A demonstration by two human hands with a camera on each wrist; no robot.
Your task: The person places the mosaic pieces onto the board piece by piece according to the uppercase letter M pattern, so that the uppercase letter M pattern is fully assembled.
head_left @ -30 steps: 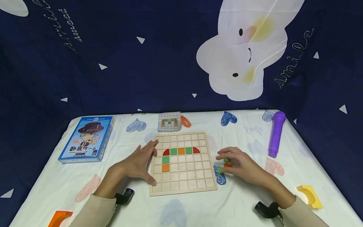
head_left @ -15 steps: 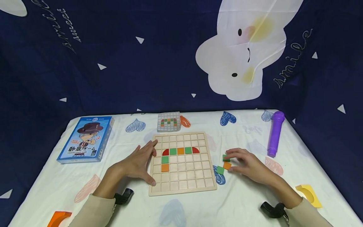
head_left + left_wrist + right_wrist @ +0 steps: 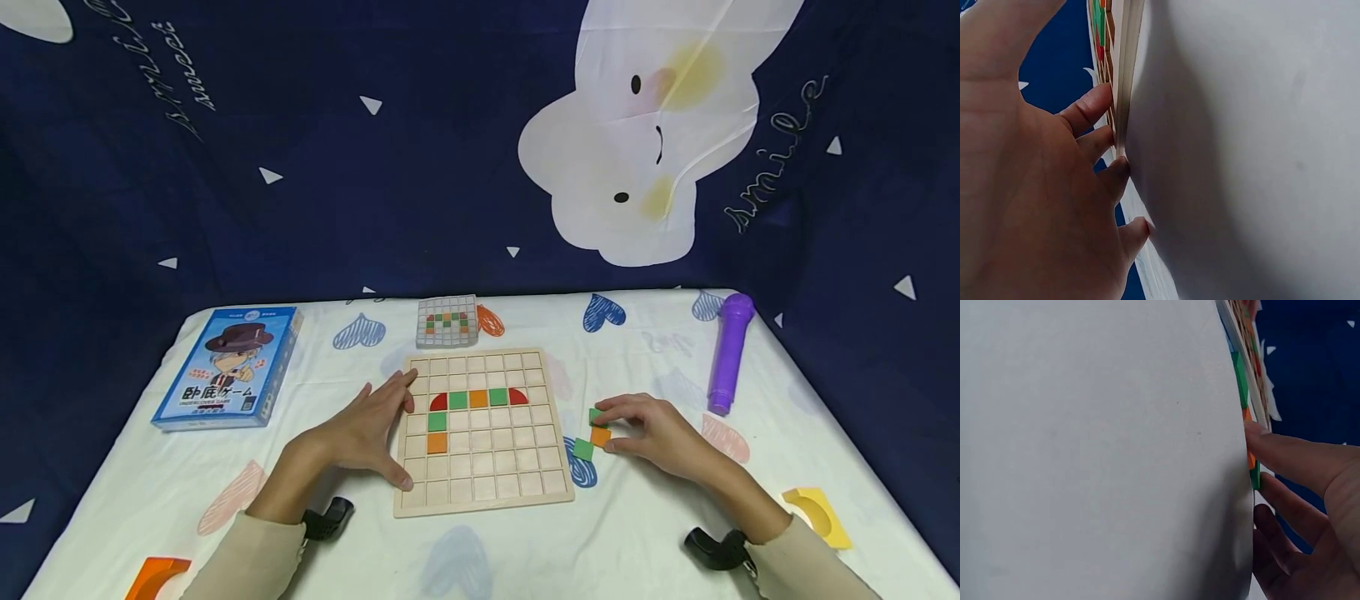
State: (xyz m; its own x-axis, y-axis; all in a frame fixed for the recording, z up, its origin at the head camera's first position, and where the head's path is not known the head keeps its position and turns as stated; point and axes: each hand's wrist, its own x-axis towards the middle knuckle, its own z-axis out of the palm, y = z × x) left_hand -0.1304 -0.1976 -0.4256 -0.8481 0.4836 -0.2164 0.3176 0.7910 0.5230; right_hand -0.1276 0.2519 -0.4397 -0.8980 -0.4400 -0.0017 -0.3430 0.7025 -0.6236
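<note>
Left hand lies flat on the tabletop, fingers straight and spread, their tips against the left edge of the wooden grid board. Right hand rests right of the board; its fingers curl over an orange tile and a green tile, touching both, though a true pinch cannot be made out. Another green tile lies just beside the fingertips, toward the board. Purple toy microphone sits beyond the knuckles.
</note>
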